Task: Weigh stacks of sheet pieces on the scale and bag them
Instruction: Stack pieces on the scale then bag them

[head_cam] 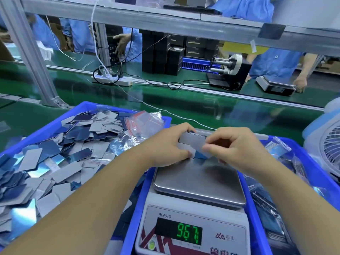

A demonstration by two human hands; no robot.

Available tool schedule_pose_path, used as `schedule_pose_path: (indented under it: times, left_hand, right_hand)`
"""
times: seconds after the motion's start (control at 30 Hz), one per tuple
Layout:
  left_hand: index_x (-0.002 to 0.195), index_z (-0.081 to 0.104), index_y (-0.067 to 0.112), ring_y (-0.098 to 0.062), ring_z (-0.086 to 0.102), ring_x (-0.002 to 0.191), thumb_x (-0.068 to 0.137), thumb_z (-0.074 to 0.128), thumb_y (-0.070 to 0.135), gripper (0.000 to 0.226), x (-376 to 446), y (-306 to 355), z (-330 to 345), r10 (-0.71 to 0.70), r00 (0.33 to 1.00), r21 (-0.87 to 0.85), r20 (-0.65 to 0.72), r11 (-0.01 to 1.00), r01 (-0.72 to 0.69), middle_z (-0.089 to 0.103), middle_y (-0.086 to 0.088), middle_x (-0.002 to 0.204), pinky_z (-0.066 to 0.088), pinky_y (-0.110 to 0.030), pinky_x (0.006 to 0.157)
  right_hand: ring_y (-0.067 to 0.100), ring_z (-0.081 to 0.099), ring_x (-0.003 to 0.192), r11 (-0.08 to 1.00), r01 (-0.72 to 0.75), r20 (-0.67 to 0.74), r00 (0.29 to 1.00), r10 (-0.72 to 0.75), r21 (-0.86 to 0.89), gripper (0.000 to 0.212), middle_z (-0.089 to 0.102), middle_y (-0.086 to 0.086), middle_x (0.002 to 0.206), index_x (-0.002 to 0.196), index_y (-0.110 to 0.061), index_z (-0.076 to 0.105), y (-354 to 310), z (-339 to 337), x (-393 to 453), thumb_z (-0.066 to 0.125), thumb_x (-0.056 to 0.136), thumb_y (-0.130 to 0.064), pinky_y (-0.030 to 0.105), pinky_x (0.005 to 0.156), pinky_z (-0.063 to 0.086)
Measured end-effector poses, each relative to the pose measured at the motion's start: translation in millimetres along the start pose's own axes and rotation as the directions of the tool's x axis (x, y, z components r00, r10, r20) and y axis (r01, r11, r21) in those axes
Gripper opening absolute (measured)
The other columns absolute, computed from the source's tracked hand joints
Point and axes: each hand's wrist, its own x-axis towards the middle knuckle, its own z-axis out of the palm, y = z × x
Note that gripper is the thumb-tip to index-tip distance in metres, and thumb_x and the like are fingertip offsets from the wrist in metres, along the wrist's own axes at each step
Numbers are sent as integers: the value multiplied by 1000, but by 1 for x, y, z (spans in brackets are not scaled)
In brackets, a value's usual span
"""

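Grey and blue, the stack of thin rectangular sheet pieces (191,142) stands on edge at the far rim of the brushed steel pan of the white digital scale (198,183), whose green display reads 967, with a last digit too broken to make out. The left hand (165,146) grips the stack, fingers curled over its top and thumb at its lower edge. The right hand (233,146) pinches one blurred sheet at the front of the stack between thumb and forefinger; whether that sheet is clear of the rest I cannot tell. The scale sits between two bins: the blue plastic bin (46,129) on the left is heaped with loose grey and blue sheets and small clear zip bags with red strips (143,122), and the blue plastic bin on the right (311,162) holds bagged pieces. A white fan (329,146) stands at the right edge.
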Motion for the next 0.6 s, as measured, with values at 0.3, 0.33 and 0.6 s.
schedule_pose_path:
  times: [0.3,0.33,0.6]
  left_hand:
    - [116,46,50,0,60,84,86,70,32,42,-2,2,0,4,1000,88,-7,996,-3,62,19,102,53,-23,75]
    - [118,48,48,-2,61,85,86,70,32,42,-1,2,0,7,1000,86,-9,996,-6,63,17,102,54,-26,77]
    - [125,51,41,-4,65,74,85,75,25,49,-2,4,1,16,1000,65,1,998,-17,68,9,103,58,-36,77]
  right_hand:
    - [1,43,56,863,273,-131,925,-357,-424,14,56,-4,73,77,-13,75,-1,9,3,78,71,-1,13,57,36]
    - [-1,44,57,854,269,-102,932,-348,-445,17,57,-2,74,79,-13,76,0,10,2,79,70,1,18,57,40]
    - [21,53,65,825,273,72,959,-274,-495,32,58,-1,83,91,-17,77,3,17,2,73,67,3,38,55,50]
